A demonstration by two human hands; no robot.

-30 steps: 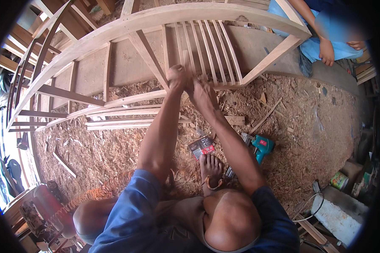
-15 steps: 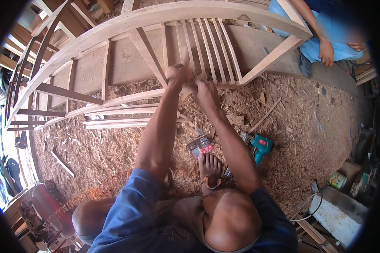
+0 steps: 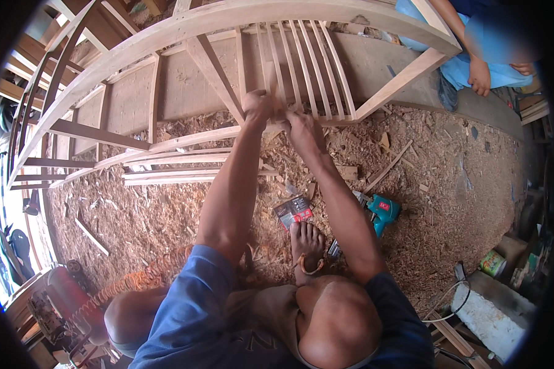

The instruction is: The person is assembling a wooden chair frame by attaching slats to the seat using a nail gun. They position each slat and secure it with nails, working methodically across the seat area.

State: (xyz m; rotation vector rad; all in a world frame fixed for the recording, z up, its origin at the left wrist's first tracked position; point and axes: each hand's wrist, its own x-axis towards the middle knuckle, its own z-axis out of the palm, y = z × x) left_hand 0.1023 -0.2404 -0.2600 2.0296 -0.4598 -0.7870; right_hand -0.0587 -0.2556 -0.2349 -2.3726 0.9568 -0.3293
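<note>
A large curved wooden frame (image 3: 209, 21) with cross braces stretches across the far side. Several thin upright slats (image 3: 314, 67) stand in its middle bay, above the lower rail (image 3: 197, 136). At the left end of those slats, my left hand (image 3: 256, 106) is closed in a fist. Close on its right, my right hand (image 3: 303, 129) is closed too, at the lower rail. Between the two hands a light brown, wood-coloured piece (image 3: 272, 77) sticks up, smeared by motion. What exactly each hand's fingers grip is hidden.
Wood shavings (image 3: 437, 203) cover the floor. By my foot lie a teal nail gun (image 3: 385, 212) and a small printed box (image 3: 294, 212). Loose strips (image 3: 178, 177) lie below the frame. A red compressor (image 3: 74, 301) with an orange coiled hose stands left; another person's hand (image 3: 479, 77) shows far right.
The wooden frame sits slightly higher in the picture at its right end. Both hands stay together at the slats, the right one shifted a little rightward; the piece between them remains blurred.
</note>
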